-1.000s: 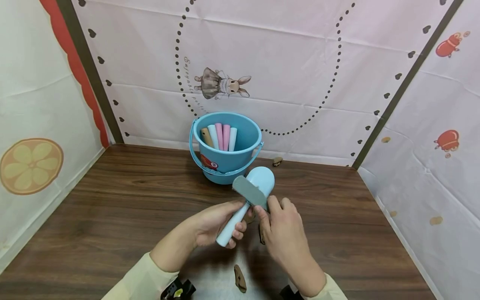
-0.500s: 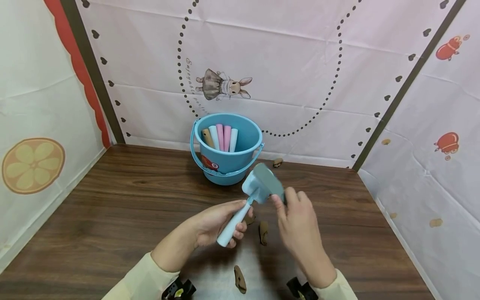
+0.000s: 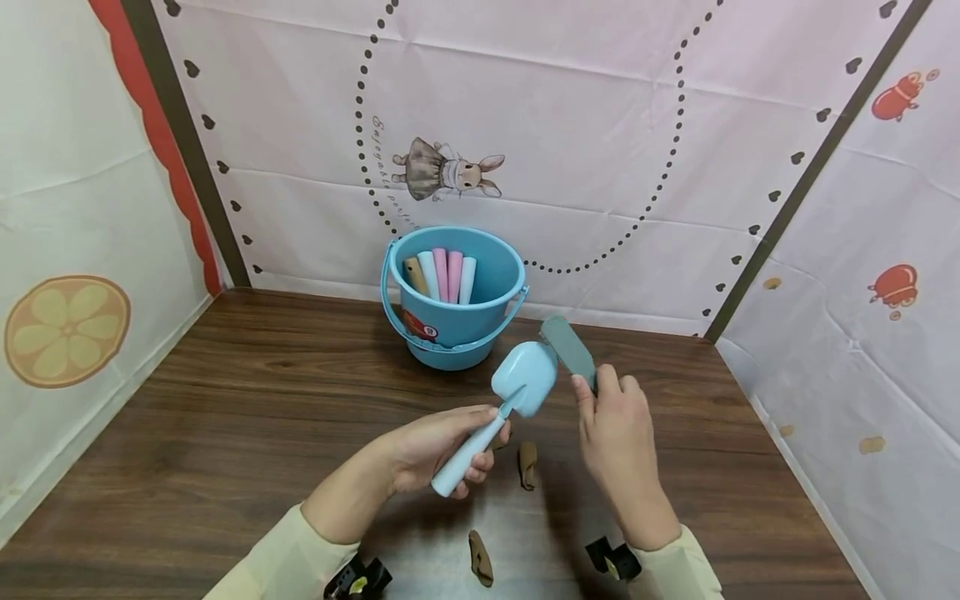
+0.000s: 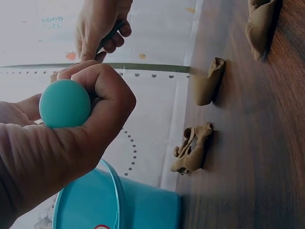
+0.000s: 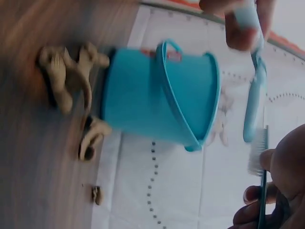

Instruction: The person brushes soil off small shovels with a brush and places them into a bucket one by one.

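Note:
My left hand (image 3: 427, 450) grips the handle of a light blue toy shovel (image 3: 525, 377), its rounded blade tilted up in front of the bucket. In the left wrist view the butt of the shovel handle (image 4: 65, 103) pokes out of the curled fingers. My right hand (image 3: 618, 437) pinches a flat grey-green brush (image 3: 572, 348) at its lower end. Pale bristles of the brush (image 5: 258, 152) show in the right wrist view, right at the tip of the shovel blade (image 5: 255, 107). Both tools are held above the table.
Behind the hands stands a blue bucket (image 3: 457, 333) with several pink, light blue and tan handles (image 3: 447, 275) inside. Brown curled clay-like scraps (image 3: 481, 558) lie on the wooden table (image 3: 285, 375), one scrap (image 3: 527, 465) just below the shovel. Patterned cloth walls (image 3: 570, 150) enclose the table.
The right hand and brush have moved right and slightly up, from across the shovel blade to its right edge. The blade has turned a little; the left hand stays nearly in place.

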Available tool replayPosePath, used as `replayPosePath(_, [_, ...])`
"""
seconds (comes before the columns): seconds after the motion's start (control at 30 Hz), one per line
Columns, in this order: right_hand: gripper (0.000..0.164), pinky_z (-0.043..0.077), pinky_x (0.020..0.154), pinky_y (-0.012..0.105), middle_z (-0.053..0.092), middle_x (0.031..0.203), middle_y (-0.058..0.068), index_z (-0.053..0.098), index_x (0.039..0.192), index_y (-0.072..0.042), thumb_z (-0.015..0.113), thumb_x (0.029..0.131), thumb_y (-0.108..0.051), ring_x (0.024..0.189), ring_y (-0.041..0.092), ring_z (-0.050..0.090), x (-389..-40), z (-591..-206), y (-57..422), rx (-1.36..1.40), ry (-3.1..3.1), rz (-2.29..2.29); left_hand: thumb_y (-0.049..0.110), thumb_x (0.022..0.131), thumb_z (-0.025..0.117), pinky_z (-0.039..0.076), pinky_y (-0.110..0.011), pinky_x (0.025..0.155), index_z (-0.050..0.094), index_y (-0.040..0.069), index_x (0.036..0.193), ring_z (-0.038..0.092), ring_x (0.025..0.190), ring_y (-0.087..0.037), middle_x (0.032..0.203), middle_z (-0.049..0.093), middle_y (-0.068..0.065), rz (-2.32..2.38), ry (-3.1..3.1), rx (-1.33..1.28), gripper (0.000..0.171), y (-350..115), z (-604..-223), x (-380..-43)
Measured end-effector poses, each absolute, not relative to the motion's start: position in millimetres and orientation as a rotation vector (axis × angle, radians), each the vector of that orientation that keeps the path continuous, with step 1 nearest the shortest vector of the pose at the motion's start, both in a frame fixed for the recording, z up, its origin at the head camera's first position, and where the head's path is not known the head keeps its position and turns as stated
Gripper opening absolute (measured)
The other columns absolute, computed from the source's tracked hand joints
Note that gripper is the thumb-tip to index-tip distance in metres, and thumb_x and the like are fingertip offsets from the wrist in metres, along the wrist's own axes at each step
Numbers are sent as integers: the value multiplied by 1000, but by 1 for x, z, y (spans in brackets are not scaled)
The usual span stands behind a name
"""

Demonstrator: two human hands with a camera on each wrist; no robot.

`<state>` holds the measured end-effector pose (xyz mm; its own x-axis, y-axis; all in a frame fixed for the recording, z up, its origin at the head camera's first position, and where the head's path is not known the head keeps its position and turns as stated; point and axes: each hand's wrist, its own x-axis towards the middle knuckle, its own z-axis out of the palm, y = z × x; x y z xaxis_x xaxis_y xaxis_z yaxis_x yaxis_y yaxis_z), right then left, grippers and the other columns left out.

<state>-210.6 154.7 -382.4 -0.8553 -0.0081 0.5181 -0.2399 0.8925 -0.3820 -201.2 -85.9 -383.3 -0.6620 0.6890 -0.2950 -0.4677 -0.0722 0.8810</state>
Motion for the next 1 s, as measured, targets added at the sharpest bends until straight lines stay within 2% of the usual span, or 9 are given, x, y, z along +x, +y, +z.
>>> replayPosePath(0.13, [39,39,59,36,43,78,8,52,93,-8,46,106,-44,68,24,43,-200,-379,145,245,-2537,612,47,108,39,43,-26,56,52,14,113,46,65,-10,75,49,1,1857,1358,231,36,-87,-385,-203])
replayPosePath(0.3, [34,34,58,29,39,75,1,53,93,-12,52,104,-44,65,15,37,-178,-383,120,451,-2564,573,49,108,36,45,-26,60,50,14,116,48,68,-9,77,48,2,1866,1296,195,39,-90,-386,-203])
replayPosePath(0.47, [31,31,56,29,35,73,1,51,91,-12,57,102,-40,62,14,33,-179,-387,118,460,-2530,525,49,107,37,44,-25,58,50,12,116,46,66,-9,75,48,2,1855,1313,197,39,-88,-386,-203])
replayPosePath(0.8, [42,36,55,35,43,77,10,52,95,-8,39,107,-45,64,24,41,-218,-384,162,159,-2620,669,49,105,44,43,-25,55,54,14,111,45,63,-10,72,47,1,1850,1342,226,36,-85,-385,-203])
replayPosePath(1.0, [45,35,55,34,43,78,10,51,96,-7,36,108,-49,63,23,41,-223,-384,171,138,-2670,705,48,106,41,43,-24,56,54,15,110,45,64,-10,72,48,2,1838,1304,224,35,-87,-386,-204])
